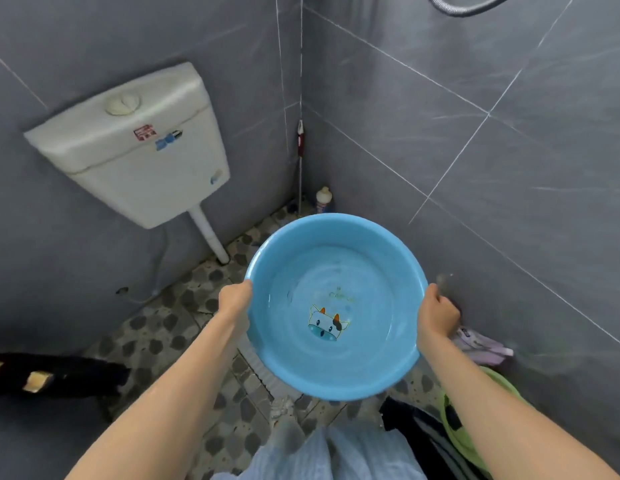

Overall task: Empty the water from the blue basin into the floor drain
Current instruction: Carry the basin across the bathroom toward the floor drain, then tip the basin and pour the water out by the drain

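I hold a round blue basin (336,237) out in front of me above the pebble-patterned floor, roughly level. Shallow water lies in it, rippling over a cartoon cow face printed on the bottom. My left hand (235,299) grips the rim on the left side. My right hand (436,315) grips the rim on the right side. The basin covers the floor beneath it, and no floor drain shows in this view.
A white wall cistern (135,147) with its pipe hangs at left. A bottle (324,199) stands in the tiled corner. A green basin (474,427) and dark cloth lie at lower right, a purple item (481,344) by the right wall, a dark cloth (52,375) at left.
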Tool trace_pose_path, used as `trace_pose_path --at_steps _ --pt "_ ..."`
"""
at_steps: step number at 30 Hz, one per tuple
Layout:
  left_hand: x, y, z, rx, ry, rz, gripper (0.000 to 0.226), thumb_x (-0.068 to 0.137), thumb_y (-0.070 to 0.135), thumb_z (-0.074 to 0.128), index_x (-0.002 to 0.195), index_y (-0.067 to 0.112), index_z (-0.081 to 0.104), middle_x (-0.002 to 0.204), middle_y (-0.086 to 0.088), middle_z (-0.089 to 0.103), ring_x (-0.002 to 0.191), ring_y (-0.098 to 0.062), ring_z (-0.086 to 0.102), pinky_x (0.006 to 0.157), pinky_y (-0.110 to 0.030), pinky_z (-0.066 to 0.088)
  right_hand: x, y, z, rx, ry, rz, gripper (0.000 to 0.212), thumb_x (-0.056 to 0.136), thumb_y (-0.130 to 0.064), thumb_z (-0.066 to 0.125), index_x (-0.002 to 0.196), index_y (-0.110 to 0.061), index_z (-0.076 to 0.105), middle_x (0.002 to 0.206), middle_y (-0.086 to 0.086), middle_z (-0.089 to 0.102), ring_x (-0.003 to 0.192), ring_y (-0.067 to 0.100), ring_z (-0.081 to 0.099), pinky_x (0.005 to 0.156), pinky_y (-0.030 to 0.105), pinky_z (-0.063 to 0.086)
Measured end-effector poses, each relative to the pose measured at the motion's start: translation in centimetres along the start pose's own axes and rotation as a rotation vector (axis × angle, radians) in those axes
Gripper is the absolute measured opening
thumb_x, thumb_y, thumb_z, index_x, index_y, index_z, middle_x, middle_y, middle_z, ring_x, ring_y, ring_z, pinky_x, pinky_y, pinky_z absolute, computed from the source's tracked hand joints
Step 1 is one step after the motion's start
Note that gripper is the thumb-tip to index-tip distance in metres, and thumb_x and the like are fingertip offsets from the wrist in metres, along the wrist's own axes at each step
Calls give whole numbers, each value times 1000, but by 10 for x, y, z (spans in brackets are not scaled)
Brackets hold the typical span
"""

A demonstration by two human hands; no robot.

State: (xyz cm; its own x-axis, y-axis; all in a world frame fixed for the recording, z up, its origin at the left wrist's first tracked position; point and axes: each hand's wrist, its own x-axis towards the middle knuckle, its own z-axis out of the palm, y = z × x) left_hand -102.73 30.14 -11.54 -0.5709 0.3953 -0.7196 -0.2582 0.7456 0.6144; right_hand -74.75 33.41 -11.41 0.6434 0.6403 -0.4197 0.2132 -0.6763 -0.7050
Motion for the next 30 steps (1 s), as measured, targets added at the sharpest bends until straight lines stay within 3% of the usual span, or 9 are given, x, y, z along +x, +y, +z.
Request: trace_pose_path --at_steps 4,8,10,13,17,21,23,27,30 --pt "22 9 1 14 -18 -62 39 89 16 47 119 -9 55 98 -12 53 85 -27 51 72 -32 39 -9 9 17 -6 52 55 62 95 -48 34 104 3 68 111 23 66 99 39 57 84 38 44" --pt "41 12 10 -25 30 -112 43 90 21 51 124 -5 53 104 -11 54 98 -32 59 83 -35 48 -7 16 32 1 46 75 62 96 -47 32 95 4 68 103 19 65 88 33 52 76 34 40" --pt "50 13 19 -48 47 -138 41 90 20 50 122 -5 54 104 -11 57 98 -31 59 83 -35 48 0 19 41 5 57 89 63 95 -51 32 96 0 69 103 17 65 94 34 54 82 36 40" --pt "60 13 32 -74 81 -159 27 90 20 51 109 2 56 85 -5 53 85 -26 50 75 -32 41 14 24 55 45 53 105 63 93 -55 34 85 -2 68 101 17 68 94 33 56 92 42 43" --pt "81 1 59 -46 116 -218 22 88 20 52 72 7 47 72 -3 46 84 -26 46 74 -32 38 47 40 73 39 39 124 51 95 -43 42 92 1 68 96 18 64 88 29 52 80 33 40" --pt "107 -16 88 -27 143 -222 25 85 21 54 104 5 56 92 -6 52 83 -23 49 73 -30 38 79 62 88 17 35 169 44 96 -40 43 91 -2 65 91 14 57 84 24 46 74 28 30" --pt "124 -25 101 -11 149 -228 28 86 20 53 110 5 55 86 -6 51 73 -21 49 70 -30 38 90 74 99 -11 21 169 41 95 -41 44 83 -6 62 87 12 56 82 25 48 72 28 30" --pt "162 -34 125 113 152 -251 15 87 16 49 95 4 49 65 -2 38 55 -19 32 55 -28 30 109 114 131 -7 39 239 47 93 -45 47 67 -6 55 81 13 60 84 33 57 68 32 37" --pt "200 -44 139 185 121 -199 29 94 20 47 67 9 44 80 -6 46 76 -24 40 68 -27 35 117 139 155 -28 40 295 48 94 -46 44 73 -4 56 77 9 55 81 30 53 68 33 37"
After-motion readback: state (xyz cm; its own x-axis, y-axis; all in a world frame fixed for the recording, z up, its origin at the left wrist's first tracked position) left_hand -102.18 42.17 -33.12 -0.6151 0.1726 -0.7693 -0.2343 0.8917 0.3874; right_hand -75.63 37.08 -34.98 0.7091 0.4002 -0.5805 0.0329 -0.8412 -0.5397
